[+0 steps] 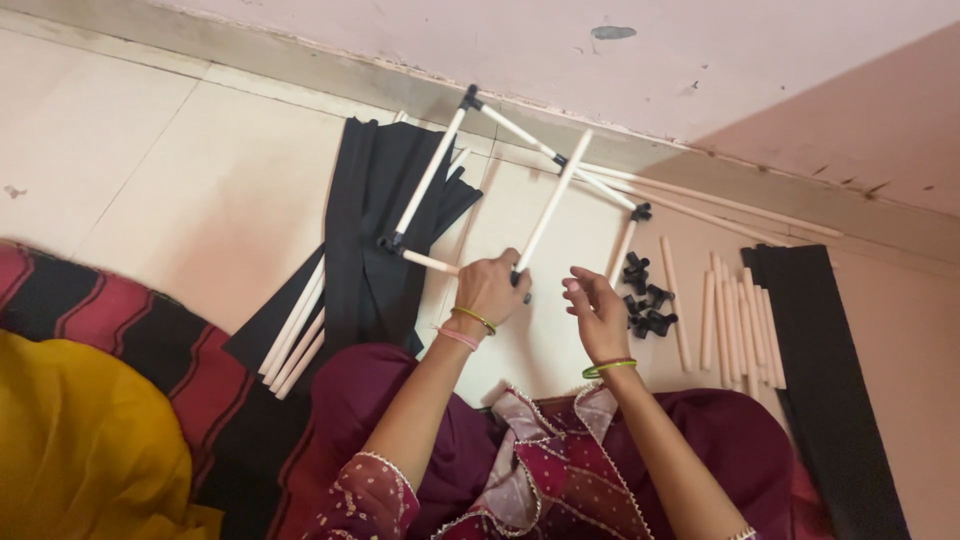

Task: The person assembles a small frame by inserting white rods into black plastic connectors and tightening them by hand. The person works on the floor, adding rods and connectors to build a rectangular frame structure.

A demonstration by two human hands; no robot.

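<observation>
My left hand [489, 290] is clamped on a white rod [552, 203] of the half-joined frame [520, 135] lying on the floor [180, 160]; my right hand [595, 310] hovers apart, fingers loose. I think pushing crooked could pop a black connector [390, 241] off.

One head-worn camera looks steeply down, close over the floor [200, 190].
</observation>
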